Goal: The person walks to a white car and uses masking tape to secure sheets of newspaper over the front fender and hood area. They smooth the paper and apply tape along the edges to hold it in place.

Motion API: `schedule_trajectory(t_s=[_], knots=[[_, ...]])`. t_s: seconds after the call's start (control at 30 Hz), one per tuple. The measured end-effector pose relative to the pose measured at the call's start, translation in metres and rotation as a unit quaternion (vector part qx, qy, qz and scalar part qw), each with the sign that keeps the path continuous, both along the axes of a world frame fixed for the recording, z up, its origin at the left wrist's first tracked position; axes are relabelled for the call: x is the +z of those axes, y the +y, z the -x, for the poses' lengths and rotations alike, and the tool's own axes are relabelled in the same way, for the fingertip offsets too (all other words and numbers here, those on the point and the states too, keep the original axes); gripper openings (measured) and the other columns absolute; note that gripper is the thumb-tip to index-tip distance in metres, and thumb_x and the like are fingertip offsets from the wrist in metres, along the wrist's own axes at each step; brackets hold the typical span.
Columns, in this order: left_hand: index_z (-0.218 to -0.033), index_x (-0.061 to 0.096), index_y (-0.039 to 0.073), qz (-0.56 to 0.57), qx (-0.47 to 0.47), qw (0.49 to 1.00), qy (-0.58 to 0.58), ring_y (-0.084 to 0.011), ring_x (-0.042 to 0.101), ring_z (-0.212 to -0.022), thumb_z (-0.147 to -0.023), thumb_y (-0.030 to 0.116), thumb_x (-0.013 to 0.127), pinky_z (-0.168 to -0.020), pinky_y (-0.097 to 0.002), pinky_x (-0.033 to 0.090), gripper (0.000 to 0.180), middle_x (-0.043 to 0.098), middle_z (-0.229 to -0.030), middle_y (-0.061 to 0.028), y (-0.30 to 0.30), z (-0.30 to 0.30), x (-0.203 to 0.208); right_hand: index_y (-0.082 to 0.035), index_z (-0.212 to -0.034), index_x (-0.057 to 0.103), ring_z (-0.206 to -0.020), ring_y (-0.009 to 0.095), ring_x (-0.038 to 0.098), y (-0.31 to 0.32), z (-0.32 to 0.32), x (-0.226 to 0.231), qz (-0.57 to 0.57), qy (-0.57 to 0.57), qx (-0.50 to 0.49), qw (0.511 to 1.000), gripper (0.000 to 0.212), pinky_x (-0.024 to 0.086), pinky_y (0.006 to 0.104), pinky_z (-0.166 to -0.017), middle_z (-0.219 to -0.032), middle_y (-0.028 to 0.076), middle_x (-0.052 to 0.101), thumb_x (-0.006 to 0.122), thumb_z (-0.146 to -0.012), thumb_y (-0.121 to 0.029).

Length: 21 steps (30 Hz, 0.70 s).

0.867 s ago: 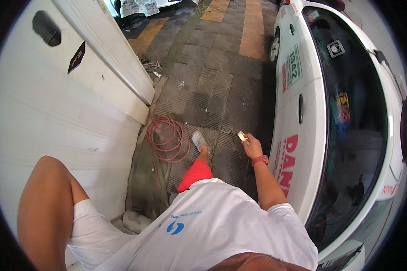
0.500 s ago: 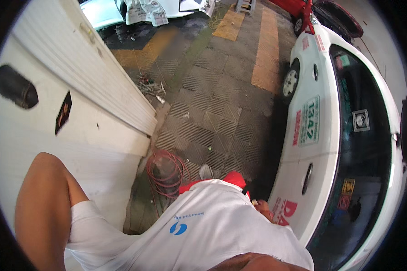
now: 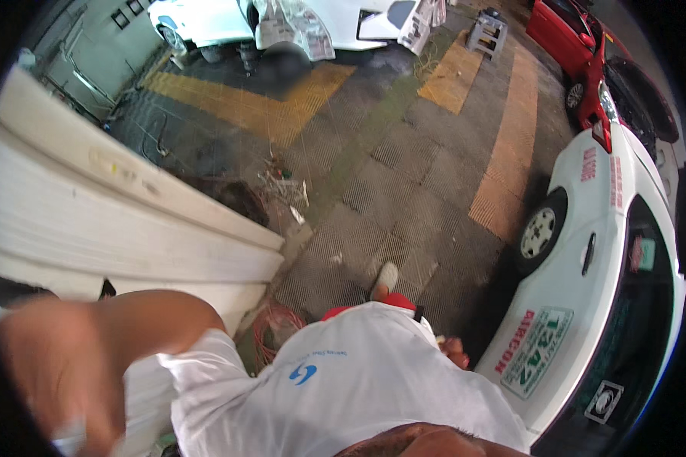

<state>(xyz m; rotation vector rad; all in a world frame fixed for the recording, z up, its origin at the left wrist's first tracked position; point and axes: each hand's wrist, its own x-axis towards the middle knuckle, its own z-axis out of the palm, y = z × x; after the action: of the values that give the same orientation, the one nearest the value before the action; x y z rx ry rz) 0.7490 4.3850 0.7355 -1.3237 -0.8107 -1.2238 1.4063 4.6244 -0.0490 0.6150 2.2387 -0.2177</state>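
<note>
In the head view, your right hand (image 3: 454,353) shows only as a few knuckles past the edge of your white shirt (image 3: 335,388), low at your side and near the door of the white car (image 3: 587,305). The fingers (image 3: 459,356) look curled inward, but you cannot tell whether they are clamped on anything. A small pale piece (image 3: 439,342) peeks out at the top of that hand. It seems light and small enough to pinch between thumb and forefinger, though its stiffness cannot be judged because most of it is hidden. Your left arm (image 3: 91,358) is a blur at the lower left, and its hand is out of the picture. On the car door beside your right hand sits a slanted rectangular green-and-white sticker (image 3: 537,364). Red lettering runs just to its left, and a small square dark-and-white sticker (image 3: 604,401) lies further along the panel. A red and green decal (image 3: 642,254) sits on the window. By your shoe (image 3: 386,277), a red coiled cable (image 3: 270,329) lies on the paving against the white ribbed panel (image 3: 129,228). Yellow painted bands (image 3: 503,160) cross the floor further off. Well beyond them stand a red car (image 3: 579,53) and a white car masked with paper (image 3: 290,27).
</note>
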Motion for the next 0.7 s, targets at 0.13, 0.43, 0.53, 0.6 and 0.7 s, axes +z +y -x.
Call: schedule_trajectory(t_s=[0.13, 0.43, 0.53, 0.6, 0.7], knots=[[-0.143, 0.063, -0.001, 0.25, 0.088, 0.922, -0.283, -0.0327, 0.063, -0.131, -0.107, 0.048, 0.057, -0.121, -0.0472, 0.04, 0.061, 0.068, -0.139, -0.0171, 0.147, 0.072, -0.144, -0.006, -0.119, 0.078, -0.109, 0.044, 0.073, 0.248, 0.191, 0.097, -0.015, 0.256, -0.425, 0.868, 0.039, 0.058, 0.0492, -0.097, -0.112, 0.024, 0.077, 0.076, -0.086, -0.028], [-0.136, 0.069, 0.005, 0.448, 0.034, 0.547, -0.706, -0.0295, 0.07, -0.121, -0.104, 0.028, 0.075, -0.107, -0.0416, 0.052, 0.039, 0.073, -0.134, -0.0148, 0.248, 0.168, -0.453, 0.002, -0.142, 0.061, -0.112, 0.027, 0.072, 0.497, 0.594, 0.285, 0.109, 0.497, -0.422, 0.751, 0.05, 0.058, 0.0397, -0.094, -0.124, 0.017, 0.073, 0.075, -0.097, -0.011], [-0.139, 0.067, 0.006, 0.545, 0.04, 0.52, -0.656, -0.0322, 0.068, -0.123, -0.103, 0.029, 0.075, -0.108, -0.0437, 0.052, 0.043, 0.07, -0.138, -0.0157, 0.315, 0.232, -0.457, 0.001, -0.148, 0.054, -0.104, 0.027, 0.074, 0.557, 0.637, 0.195, 0.096, 0.549, -0.405, 0.724, 0.052, 0.061, 0.0398, -0.089, -0.119, 0.019, 0.073, 0.071, -0.099, -0.006], [-0.141, 0.066, 0.007, 0.631, 0.038, 0.518, -0.576, -0.0374, 0.064, -0.13, -0.102, 0.031, 0.075, -0.113, -0.0482, 0.049, 0.046, 0.066, -0.142, -0.0184, 0.37, 0.298, -0.47, 0.001, -0.143, 0.056, -0.091, 0.028, 0.075, 0.572, 0.631, 0.118, 0.144, 0.523, -0.603, 0.584, 0.048, 0.063, 0.0417, -0.081, -0.111, 0.018, 0.073, 0.07, -0.098, -0.002], [-0.144, 0.064, 0.008, 0.661, 0.032, 0.522, -0.538, -0.0407, 0.057, -0.138, -0.103, 0.032, 0.073, -0.117, -0.0516, 0.044, 0.048, 0.062, -0.146, -0.0197, 0.398, 0.353, -0.464, 0.0, -0.136, 0.057, -0.077, 0.027, 0.071, 0.554, 0.672, 0.161, 0.282, 0.397, -0.726, 0.486, 0.037, 0.061, 0.0438, -0.069, -0.096, 0.014, 0.07, 0.064, -0.099, 0.001]])
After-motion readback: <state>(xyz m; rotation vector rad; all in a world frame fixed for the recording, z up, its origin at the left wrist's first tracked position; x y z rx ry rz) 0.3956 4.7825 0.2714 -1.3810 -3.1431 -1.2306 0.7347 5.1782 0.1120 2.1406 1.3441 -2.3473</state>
